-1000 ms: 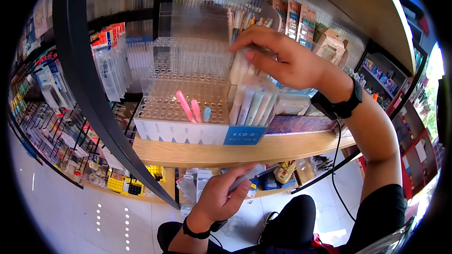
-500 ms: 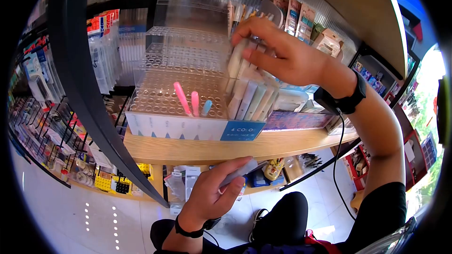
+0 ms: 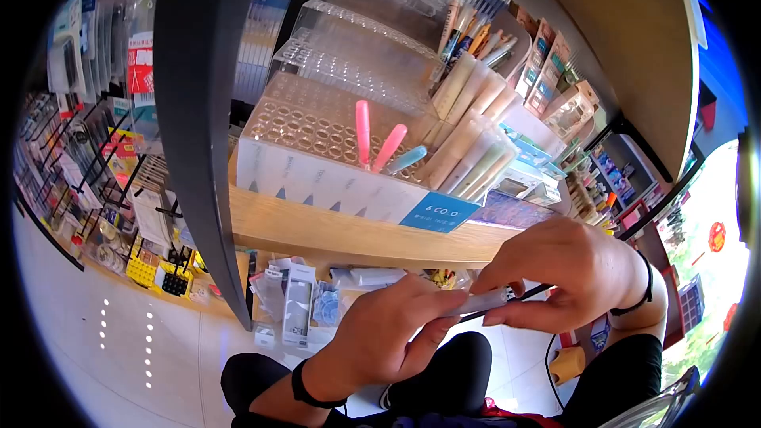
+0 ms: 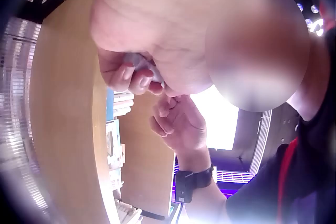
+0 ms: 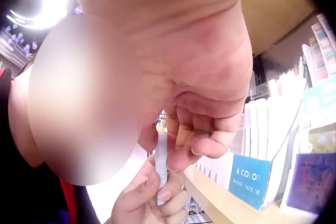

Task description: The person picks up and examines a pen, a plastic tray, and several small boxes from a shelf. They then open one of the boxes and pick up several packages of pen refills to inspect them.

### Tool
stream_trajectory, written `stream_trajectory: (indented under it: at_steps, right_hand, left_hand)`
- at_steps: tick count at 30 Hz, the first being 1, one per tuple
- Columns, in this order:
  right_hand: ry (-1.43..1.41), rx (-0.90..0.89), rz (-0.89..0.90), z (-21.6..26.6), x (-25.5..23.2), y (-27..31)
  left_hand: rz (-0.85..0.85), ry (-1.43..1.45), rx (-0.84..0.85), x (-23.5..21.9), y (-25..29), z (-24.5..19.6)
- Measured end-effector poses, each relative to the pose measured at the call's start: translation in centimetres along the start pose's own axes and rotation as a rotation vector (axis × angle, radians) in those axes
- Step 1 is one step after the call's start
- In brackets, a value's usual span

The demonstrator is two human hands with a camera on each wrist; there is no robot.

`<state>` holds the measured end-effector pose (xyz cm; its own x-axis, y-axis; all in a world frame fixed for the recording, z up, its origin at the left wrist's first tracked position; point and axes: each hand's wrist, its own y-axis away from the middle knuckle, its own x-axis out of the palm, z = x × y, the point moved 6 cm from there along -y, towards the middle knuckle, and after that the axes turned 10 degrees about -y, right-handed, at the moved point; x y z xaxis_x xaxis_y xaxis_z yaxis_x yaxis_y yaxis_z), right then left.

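At chest level, in front of the shelf, both hands meet on a slim pen (image 3: 480, 302) with a pale, translucent barrel. My left hand (image 3: 388, 329) holds its lower part between thumb and fingers. At the other end my right hand (image 3: 567, 269) has its thumb and fingertips curled about the tip. In the right wrist view the barrel (image 5: 161, 153) is upright, with small yellowish parts (image 5: 161, 128) at its top, partly hidden by the right fingers. Curled left fingers (image 4: 140, 80) hide much of the pen in the left wrist view.
A clear tiered pen rack (image 3: 317, 123) on the wooden shelf (image 3: 333, 226) has two pink pens (image 3: 363, 131) and a blue one (image 3: 407, 160). Pale pens (image 3: 476, 147) fill its right side. A black post (image 3: 202, 127) stands left; packages (image 3: 297, 301) lie below.
My right hand has come down from the pale pens in the rack to the pen in my left hand. The left hand has shifted right, and the head view has turned.
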<state>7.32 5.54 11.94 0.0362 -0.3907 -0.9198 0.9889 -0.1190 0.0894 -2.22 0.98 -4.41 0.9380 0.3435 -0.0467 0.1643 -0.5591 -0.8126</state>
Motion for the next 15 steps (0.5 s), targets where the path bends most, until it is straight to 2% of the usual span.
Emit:
stream_trajectory:
  at_steps: [2, 5, 7, 9, 11, 12, 14, 15]
  right_hand:
    - [-0.130, 0.023, -0.041, -0.6, -0.1, 0.4]
    - [-0.008, -0.040, -0.079, 0.4, -2.7, 0.2]
    - [0.077, -0.139, -0.398, 0.3, -6.5, 1.5]
    - [-0.098, -0.054, -0.738, 0.0, -10.3, 2.0]
    - [0.050, -0.004, -0.739, -0.7, -13.7, 1.2]
    - [0.051, -0.003, -0.739, -0.9, -14.0, 0.3]
    - [0.143, 0.163, -0.760, -2.1, -13.8, -1.5]
    - [0.147, 0.165, -0.764, -2.7, -13.9, -2.1]
  left_hand:
    - [-0.032, 0.007, 0.019, 0.1, 0.1, 0.0]
    - [-0.111, 0.014, 0.038, -0.5, -0.4, -0.4]
    - [-0.164, 0.020, 0.034, -1.1, -0.5, -0.4]
    - [-0.117, 0.004, -0.010, -1.2, -0.4, 0.1]
    - [-0.118, -0.014, 0.005, -1.0, -0.4, 0.7]
    - [-0.117, -0.033, 0.019, -0.9, -0.3, 0.9]
    - [-0.113, -0.037, 0.015, -1.0, -0.3, 1.2]
    - [-0.109, -0.042, 0.008, -1.0, -0.2, 1.4]
